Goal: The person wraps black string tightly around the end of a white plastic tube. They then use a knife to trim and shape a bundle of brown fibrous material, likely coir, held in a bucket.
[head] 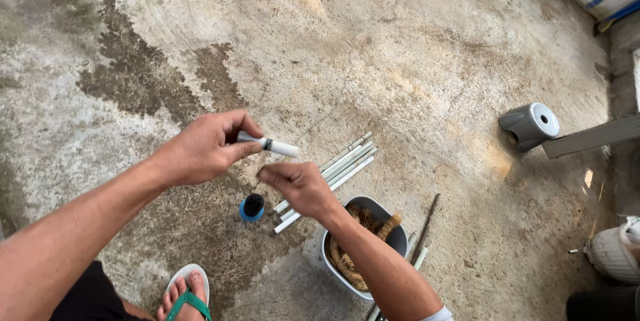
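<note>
Left hand (203, 151) pinches a white tube (270, 144), long axis near level, tip pointing right. Right hand (300, 186) is pinched shut just below it, apparently on something too thin to make out.

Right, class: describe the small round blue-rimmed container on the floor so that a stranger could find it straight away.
Start at the stained concrete floor and find the bundle of thin white tubes lying near its middle. Just left of the bundle's lower end, below the two hands, stands the small round container with a blue rim and black centre. It is the only blue, round thing beside the long pale tubes.

Concrete floor (400, 41) bears white tubes (347, 161), bowl (400, 238).
</note>
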